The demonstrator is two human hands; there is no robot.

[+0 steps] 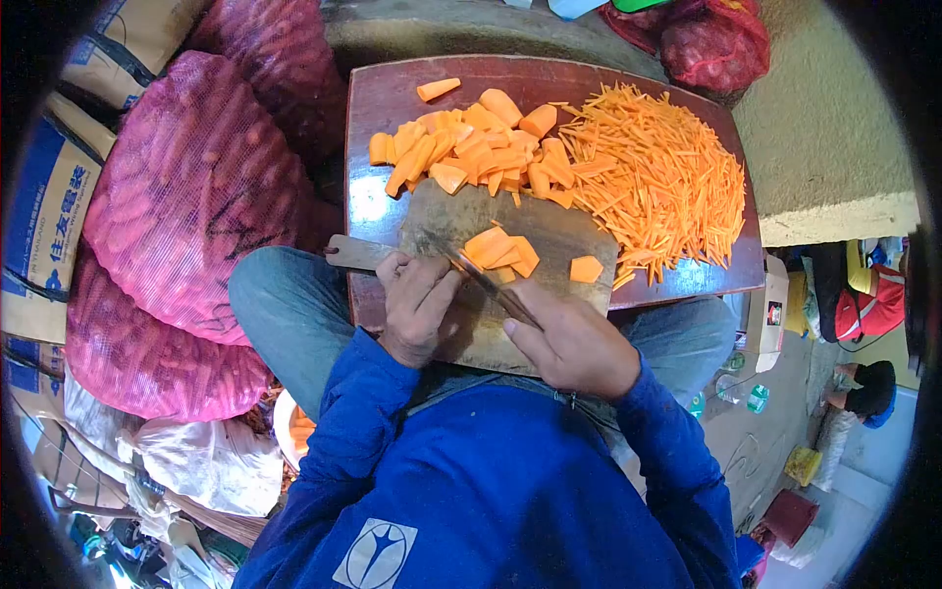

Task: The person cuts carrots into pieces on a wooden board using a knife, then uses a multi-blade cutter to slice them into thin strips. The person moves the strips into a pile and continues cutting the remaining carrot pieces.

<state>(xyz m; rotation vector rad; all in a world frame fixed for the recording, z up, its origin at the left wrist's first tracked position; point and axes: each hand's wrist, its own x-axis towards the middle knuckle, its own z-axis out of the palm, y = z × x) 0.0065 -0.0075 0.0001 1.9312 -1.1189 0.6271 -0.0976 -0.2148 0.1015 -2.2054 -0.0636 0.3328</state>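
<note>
My right hand (574, 339) is closed around the handle of a knife (491, 288), whose blade slants up and left over a wooden chopping board (579, 221). My left hand (417, 299) rests on the board just left of the blade, fingers curled down and pressed together; what lies under them is hidden. Several carrot slices (502, 251) lie against the far side of the blade. One more carrot slice (586, 269) sits apart near the board's right edge. The board's handle (355, 252) sticks out past my left hand.
Beyond the board, a dark red tabletop (530, 71) holds a heap of carrot slices and chunks (471, 147) and a larger heap of carrot strips (662, 177). Pink mesh sacks (196, 196) stand at left. A white tub (287, 427) with carrots is beside my leg. A concrete ledge (824, 128) is at right.
</note>
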